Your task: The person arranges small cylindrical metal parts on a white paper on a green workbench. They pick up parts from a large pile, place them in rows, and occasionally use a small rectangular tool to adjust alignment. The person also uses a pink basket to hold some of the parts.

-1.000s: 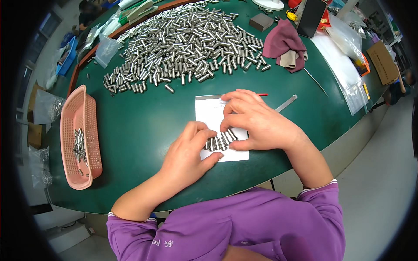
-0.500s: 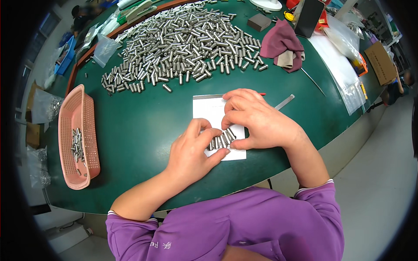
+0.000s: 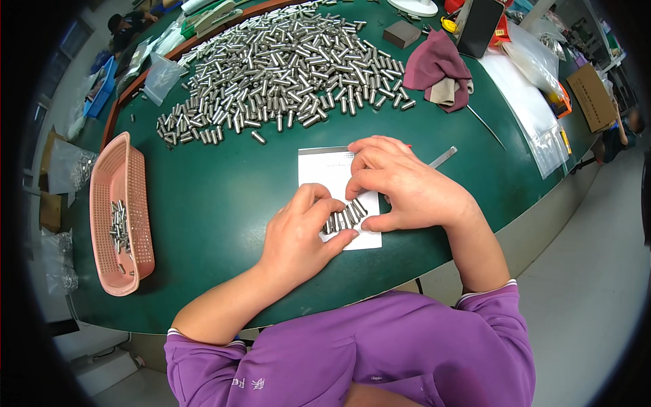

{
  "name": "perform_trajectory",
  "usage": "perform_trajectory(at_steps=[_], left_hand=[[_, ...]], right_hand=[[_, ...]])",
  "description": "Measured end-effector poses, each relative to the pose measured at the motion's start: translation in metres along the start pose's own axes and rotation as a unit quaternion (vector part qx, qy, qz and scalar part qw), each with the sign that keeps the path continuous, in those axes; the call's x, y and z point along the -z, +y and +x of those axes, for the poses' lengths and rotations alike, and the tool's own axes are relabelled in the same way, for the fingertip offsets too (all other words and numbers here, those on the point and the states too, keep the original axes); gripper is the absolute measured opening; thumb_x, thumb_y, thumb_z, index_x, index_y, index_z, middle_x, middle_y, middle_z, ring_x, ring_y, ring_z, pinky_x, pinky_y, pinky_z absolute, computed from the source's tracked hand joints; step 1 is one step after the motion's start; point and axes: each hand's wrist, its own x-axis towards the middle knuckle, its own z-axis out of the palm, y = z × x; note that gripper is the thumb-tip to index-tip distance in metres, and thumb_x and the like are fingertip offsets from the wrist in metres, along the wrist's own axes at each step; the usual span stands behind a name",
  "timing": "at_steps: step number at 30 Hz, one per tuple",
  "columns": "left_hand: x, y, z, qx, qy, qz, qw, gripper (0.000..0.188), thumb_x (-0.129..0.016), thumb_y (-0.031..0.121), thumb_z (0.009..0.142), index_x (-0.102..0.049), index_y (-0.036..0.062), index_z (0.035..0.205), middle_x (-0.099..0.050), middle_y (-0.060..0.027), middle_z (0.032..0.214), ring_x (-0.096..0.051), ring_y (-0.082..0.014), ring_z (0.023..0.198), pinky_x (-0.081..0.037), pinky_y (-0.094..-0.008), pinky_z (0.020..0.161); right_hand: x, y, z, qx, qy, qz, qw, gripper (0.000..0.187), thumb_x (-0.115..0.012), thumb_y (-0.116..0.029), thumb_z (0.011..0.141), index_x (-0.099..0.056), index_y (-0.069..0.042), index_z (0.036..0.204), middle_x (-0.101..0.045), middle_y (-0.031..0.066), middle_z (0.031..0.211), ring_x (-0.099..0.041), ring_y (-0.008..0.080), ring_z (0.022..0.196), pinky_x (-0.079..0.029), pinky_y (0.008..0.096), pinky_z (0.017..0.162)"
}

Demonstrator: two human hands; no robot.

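A short row of shiny metal pins (image 3: 344,218) lies side by side over a white paper sheet (image 3: 319,169) near the table's front edge. My left hand (image 3: 298,230) is closed on the row's left part, fingertips at its far side and thumb at its near side. Around the right end curls my right hand (image 3: 407,186), with its fingertips at the far ends of the pins and its thumb near their lower ends. My fingers hide part of the row. Beyond the paper spreads a large heap of similar metal pins (image 3: 271,74).
A pink basket (image 3: 144,224) with several pins stands at the left. To the right lie a flat metal strip (image 3: 444,157), a thin rod (image 3: 485,127), a maroon cloth (image 3: 430,64) and plastic bags (image 3: 536,102). A dark block (image 3: 401,34) sits behind the cloth.
Hands and row of pins stay almost in place. My right thumb has shifted very slightly away from the pins. The whole view has moved a little.
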Motion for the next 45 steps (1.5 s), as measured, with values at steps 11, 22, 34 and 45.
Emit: perform_trajectory(at_steps=[11, 22, 34, 45], left_hand=[[0.011, -0.003, 0.001, 0.008, 0.042, -0.098, 0.994, 0.032, -0.079, 0.005, 0.073, -0.063, 0.0039, 0.101, -0.065, -0.0066, 0.104, -0.062, -0.0115, 0.078, -0.049, -0.0257, 0.065], [0.013, -0.015, 0.000, 0.133, 0.028, -0.338, 0.931, 0.039, -0.073, 0.001, 0.081, -0.051, 0.0015, 0.113, -0.068, -0.0055, 0.097, -0.060, -0.0071, 0.083, -0.045, -0.0210, 0.070], [0.013, -0.022, 0.000, 0.174, 0.034, -0.474, 0.863, 0.037, -0.071, -0.002, 0.083, -0.050, 0.0021, 0.113, -0.065, -0.0087, 0.098, -0.062, -0.0113, 0.090, -0.051, -0.0255, 0.081], [0.011, -0.024, 0.004, 0.178, 0.047, -0.576, 0.796, 0.034, -0.065, 0.000, 0.087, -0.051, 0.0045, 0.117, -0.064, -0.0109, 0.105, -0.063, -0.0146, 0.095, -0.052, -0.0280, 0.087]], right_hand=[[0.003, 0.007, 0.004, -0.028, 0.108, 0.033, 0.993, 0.031, -0.077, -0.024, 0.073, -0.064, -0.010, 0.097, -0.057, 0.0092, 0.103, -0.050, 0.0316, 0.116, -0.038, 0.0426, 0.098], [-0.014, 0.019, 0.010, -0.107, 0.181, -0.108, 0.972, 0.019, -0.071, -0.014, 0.078, -0.067, -0.009, 0.096, -0.059, 0.0073, 0.099, -0.054, 0.0276, 0.108, -0.043, 0.0410, 0.092], [-0.013, -0.002, 0.021, 0.095, 0.219, -0.156, 0.959, 0.026, -0.068, -0.006, 0.069, -0.071, -0.015, 0.093, -0.060, 0.0017, 0.094, -0.060, 0.0223, 0.097, -0.046, 0.0381, 0.085], [-0.015, 0.015, 0.012, -0.136, 0.248, -0.121, 0.952, 0.012, -0.071, -0.016, 0.077, -0.067, -0.009, 0.086, -0.059, 0.0043, 0.086, -0.056, 0.0261, 0.092, -0.044, 0.0405, 0.082]])
